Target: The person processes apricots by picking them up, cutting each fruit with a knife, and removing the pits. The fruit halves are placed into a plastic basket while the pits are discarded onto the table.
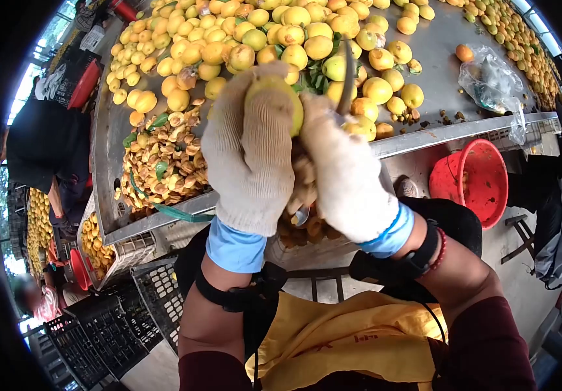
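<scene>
My left hand (245, 156), in a white knit glove, is closed around a round yellow fruit (289, 101) that looks like a peach. Beside it, my right hand (346, 173), gloved too, is wrapped around a knife whose curved blade (348, 81) points up and away; the handle is hidden in my fist. Both hands are close together over the near edge of a metal table (424, 85). Many similar yellow fruits (229, 39) are heaped beyond them. A pile of cut yellow-brown pieces (164, 156) lies left of my left hand.
A red bucket (470, 182) stands right of the table, below a clear plastic bag (492, 78) on the tabletop. Black crates (102, 326) and a crate of yellow fruit (95, 238) are at lower left. Other people (50, 146) are at the left.
</scene>
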The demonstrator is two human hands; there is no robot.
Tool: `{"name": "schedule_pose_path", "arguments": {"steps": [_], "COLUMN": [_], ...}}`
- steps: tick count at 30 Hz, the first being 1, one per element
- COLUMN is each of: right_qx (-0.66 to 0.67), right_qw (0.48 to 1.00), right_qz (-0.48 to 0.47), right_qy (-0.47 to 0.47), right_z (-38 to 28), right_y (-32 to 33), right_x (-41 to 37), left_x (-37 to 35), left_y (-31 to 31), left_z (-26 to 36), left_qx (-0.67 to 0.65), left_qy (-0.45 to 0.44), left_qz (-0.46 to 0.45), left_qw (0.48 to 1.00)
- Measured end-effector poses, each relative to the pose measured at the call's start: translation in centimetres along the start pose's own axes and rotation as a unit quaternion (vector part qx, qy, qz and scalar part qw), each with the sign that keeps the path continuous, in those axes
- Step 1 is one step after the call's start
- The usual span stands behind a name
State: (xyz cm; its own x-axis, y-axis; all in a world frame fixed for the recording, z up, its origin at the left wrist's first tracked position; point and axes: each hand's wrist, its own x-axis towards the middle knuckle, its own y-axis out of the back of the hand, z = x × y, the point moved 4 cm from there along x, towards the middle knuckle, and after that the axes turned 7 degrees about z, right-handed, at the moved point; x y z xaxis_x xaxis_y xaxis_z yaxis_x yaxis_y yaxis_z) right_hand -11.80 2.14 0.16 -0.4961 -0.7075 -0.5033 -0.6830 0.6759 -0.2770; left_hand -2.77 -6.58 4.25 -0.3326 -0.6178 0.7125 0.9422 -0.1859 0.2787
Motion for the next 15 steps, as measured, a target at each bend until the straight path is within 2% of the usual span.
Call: {"name": "schedule_pose_path", "arguments": {"steps": [1, 2, 4, 6, 7, 8, 9, 10, 12, 13, 14, 15], "right_qx": [-0.298, -0.181, -0.047, 0.034, 0.035, 0.012, -0.014, -0.040, -0.173, -0.273, -0.305, -0.296], "right_qw": [0.928, 0.974, 0.995, 0.991, 0.988, 0.987, 0.976, 0.960, 0.913, 0.861, 0.835, 0.849], "right_qz": [0.219, 0.126, 0.040, -0.128, -0.105, -0.104, -0.122, -0.137, -0.175, -0.175, -0.175, -0.182], "right_qy": [-0.040, 0.046, 0.075, -0.005, 0.104, 0.119, 0.181, 0.241, 0.326, 0.391, 0.422, 0.399], "right_z": [-1.7, 0.9, 2.5, 0.1, -1.6, -3.3, -5.0, -6.2, -6.5, -6.6, -5.9, -5.6], "right_y": [-1.8, -1.6, -1.4, -0.3, 0.2, 0.9, 1.0, 1.1, 0.8, 0.2, -0.2, -0.5], "right_x": [-1.8, -0.8, 1.4, 1.3, 1.9, 2.0, 1.6, 1.3, 1.5, 1.2, 1.2, 1.4], "left_x": [0.3, 0.6, 1.1, 1.3, 1.1, 0.7, 0.7, 0.4, -0.7, -1.0, -1.6, -2.0], "left_y": [0.2, 0.2, 0.3, 1.4, 1.8, 1.8, 2.0, 1.8, 1.3, 1.1, 0.5, 0.0], "left_z": [-0.4, -0.5, -0.9, -0.8, -1.0, -1.3, -1.3, -1.4, -1.6, -1.7, -1.7, -1.7], "left_qx": [-0.059, -0.060, -0.115, -0.158, -0.219, -0.276, -0.273, -0.284, -0.302, -0.233, -0.232, -0.260], "left_qy": [0.071, 0.070, 0.089, 0.106, 0.238, 0.364, 0.362, 0.402, 0.483, 0.400, 0.400, 0.405], "left_qz": [0.025, 0.029, 0.010, 0.014, -0.018, -0.051, -0.050, -0.060, -0.079, -0.059, -0.060, -0.023], "left_qw": [0.995, 0.995, 0.989, 0.982, 0.946, 0.888, 0.890, 0.868, 0.818, 0.885, 0.885, 0.876]}}
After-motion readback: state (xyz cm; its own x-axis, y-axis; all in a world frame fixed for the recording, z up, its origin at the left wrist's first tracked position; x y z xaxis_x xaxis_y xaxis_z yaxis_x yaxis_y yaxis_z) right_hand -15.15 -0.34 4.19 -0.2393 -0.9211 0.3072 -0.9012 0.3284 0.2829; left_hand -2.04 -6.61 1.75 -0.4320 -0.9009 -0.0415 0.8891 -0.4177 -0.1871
